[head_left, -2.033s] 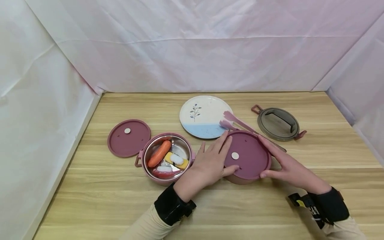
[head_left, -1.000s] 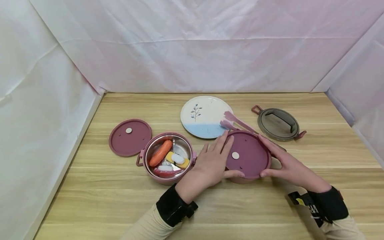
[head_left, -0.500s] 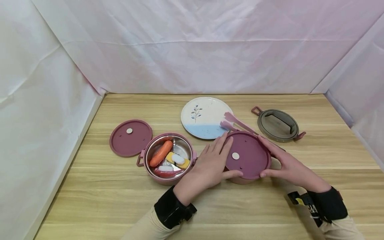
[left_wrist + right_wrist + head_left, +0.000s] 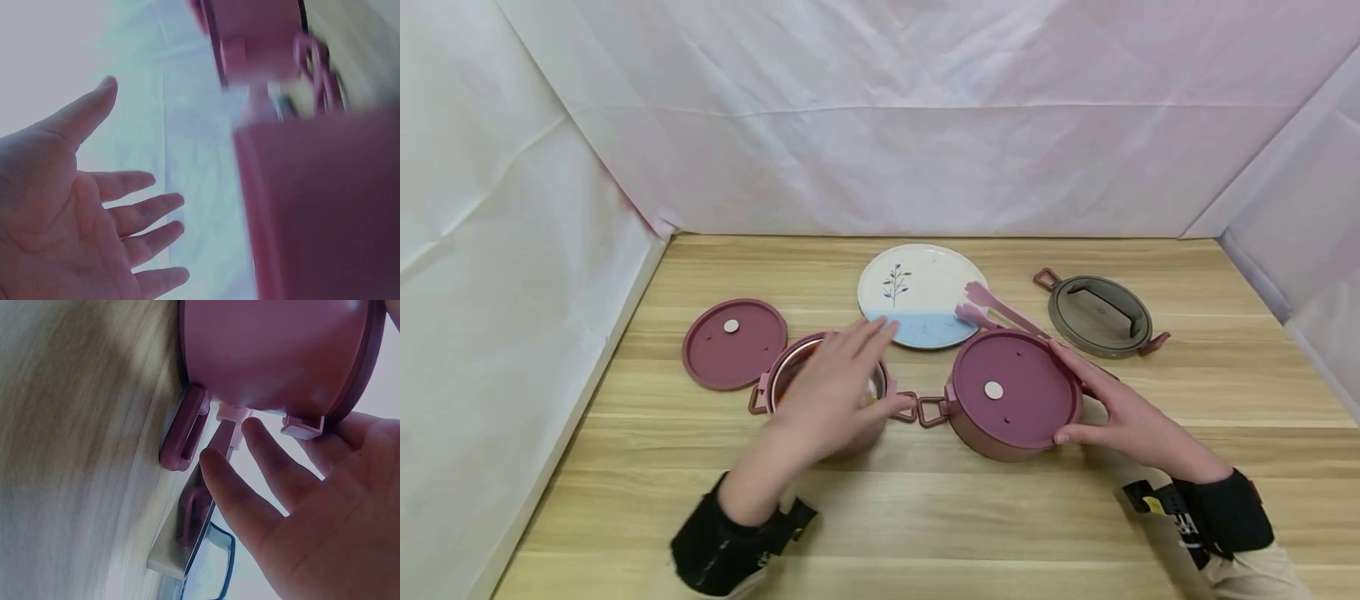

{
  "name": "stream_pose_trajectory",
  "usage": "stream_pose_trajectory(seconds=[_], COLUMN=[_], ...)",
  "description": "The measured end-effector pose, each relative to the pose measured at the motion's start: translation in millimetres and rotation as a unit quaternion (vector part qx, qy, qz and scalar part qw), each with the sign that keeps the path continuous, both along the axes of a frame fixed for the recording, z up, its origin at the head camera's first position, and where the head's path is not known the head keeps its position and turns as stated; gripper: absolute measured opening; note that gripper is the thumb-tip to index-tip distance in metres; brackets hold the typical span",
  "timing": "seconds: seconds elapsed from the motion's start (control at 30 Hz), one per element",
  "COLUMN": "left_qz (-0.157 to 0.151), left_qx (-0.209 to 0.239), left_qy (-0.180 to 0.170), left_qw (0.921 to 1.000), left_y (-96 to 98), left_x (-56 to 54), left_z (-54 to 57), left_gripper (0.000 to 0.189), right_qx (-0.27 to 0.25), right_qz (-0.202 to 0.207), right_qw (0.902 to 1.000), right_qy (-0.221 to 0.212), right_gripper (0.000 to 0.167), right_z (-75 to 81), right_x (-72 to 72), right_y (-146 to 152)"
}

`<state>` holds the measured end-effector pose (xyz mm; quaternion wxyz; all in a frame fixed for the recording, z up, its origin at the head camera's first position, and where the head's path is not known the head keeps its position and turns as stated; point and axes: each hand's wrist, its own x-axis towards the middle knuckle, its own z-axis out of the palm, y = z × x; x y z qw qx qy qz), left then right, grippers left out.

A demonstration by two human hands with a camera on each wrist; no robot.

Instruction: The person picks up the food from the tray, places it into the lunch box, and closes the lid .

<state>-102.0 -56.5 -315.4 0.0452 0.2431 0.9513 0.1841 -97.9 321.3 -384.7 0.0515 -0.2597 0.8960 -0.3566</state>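
Note:
In the head view a dark pink pot (image 4: 992, 437) stands covered by its plum lid (image 4: 1030, 383), which has a pale round knob. My right hand (image 4: 1123, 421) touches the right side of the lid's rim with thumb in front and fingers behind. Fairly straight fingers show beside the pot in the right wrist view. Over the second pink pot (image 4: 857, 440), my left hand (image 4: 823, 396) spreads its fingers and holds nothing. It hides most of the food inside. The left wrist view shows that palm (image 4: 75, 225) bare, next to a blurred pink pot wall (image 4: 325, 206).
A second plum lid (image 4: 733, 354) lies at the left. Behind the pots is a round plate (image 4: 880, 283) with a plant drawing. Pink tongs (image 4: 1011, 312) lie from its edge toward the right. A round grey lid (image 4: 1093, 312) with a black handle and red side loops is farther right.
My left hand has left the lid of the right pot and moved left over the other pot, uncovering the handles between them. My right hand stays at the rim.

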Motion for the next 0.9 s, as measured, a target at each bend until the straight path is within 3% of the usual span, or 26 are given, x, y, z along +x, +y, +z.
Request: stream_pose_trajectory(seconds=[0.13,0.37,0.63,0.9], left_qz=[0.005,0.005,0.005,0.023], left_qx=[0.013,0.034,0.083,0.087], left_qy=[-0.016,-0.098,-0.119,-0.118], left_qw=[0.9998,0.9946,0.9894,0.9889], left_y=[-41.8,-95.9,-107.0,-109.1], left_x=[-0.8,0.6,-0.4,2.2], left_z=[3.8,-2.9,-21.3,-24.0], left_gripper=[0.093,0.121,0.114,0.113], right_qx=[0.001,-0.004,0.008,0.027], right_qz=[-0.002,-0.006,-0.011,-0.027], right_qw=[1.0,1.0,0.9999,0.9992], right_qy=[0.003,-0.004,-0.004,-0.013], right_gripper=[0.107,0.106,0.107,0.105], right_z=[-0.3,4.1,6.1,12.8], right_x=[-0.1,0.0,-0.2,-1.0], right_y=[-0.3,-1.7,-0.8,-3.8])
